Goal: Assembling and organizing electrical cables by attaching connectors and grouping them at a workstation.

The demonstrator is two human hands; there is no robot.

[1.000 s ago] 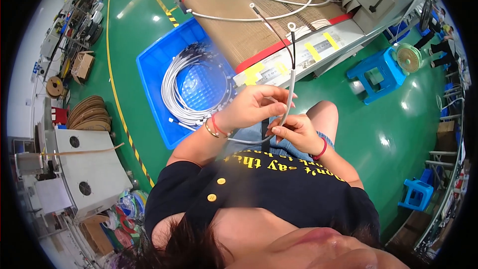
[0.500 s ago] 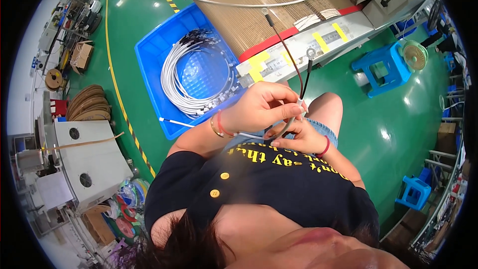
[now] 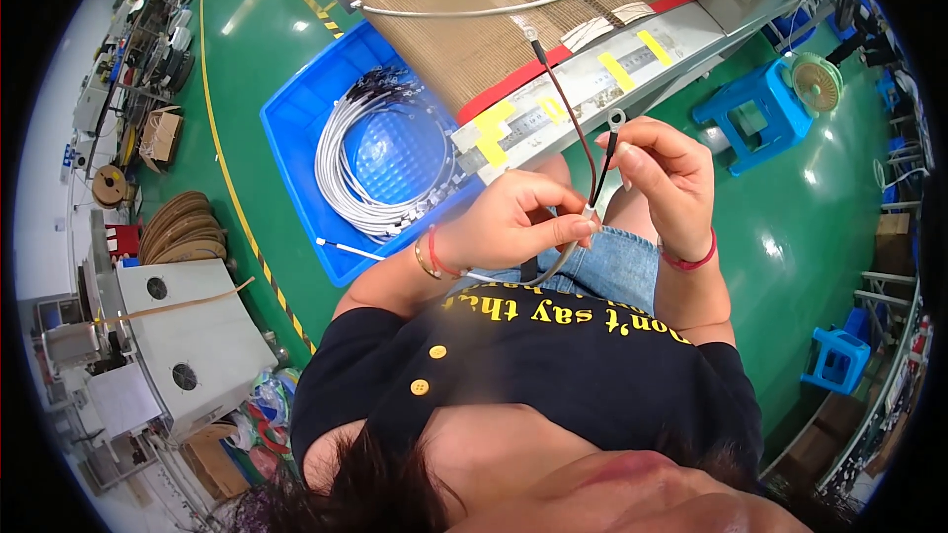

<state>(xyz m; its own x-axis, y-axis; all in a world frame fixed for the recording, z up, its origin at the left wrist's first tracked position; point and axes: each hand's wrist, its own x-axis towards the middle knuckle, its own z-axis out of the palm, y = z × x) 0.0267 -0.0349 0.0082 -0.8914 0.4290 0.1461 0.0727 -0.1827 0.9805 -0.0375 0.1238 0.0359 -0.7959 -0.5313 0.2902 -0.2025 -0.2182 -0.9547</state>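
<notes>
Above my lap, my left hand (image 3: 538, 220) pinches a grey-white cable (image 3: 556, 269) near the point where its sheath splits. From there a dark red wire (image 3: 570, 109) and a black wire (image 3: 599, 173) stick up, each tipped with a black sleeve and a ring terminal. My right hand (image 3: 674, 173) grips the black wire between thumb and fingers, just below its ring terminal (image 3: 617, 118). The red wire's ring terminal (image 3: 530, 34) stands free over the machine's edge. The cable's other end (image 3: 348, 249), white, reaches out past my left wrist.
A blue bin (image 3: 286, 138) holding coiled white cables (image 3: 336, 153) stands ahead on the left. A conveyor belt machine (image 3: 444, 30) with a metal edge lies ahead, more cables on it. Blue stools (image 3: 755, 114) and a small fan (image 3: 818, 84) are to the right.
My right hand has moved up and right from the lower cable and taken hold of the black wire near its terminal. My left hand stays at the cable split.
</notes>
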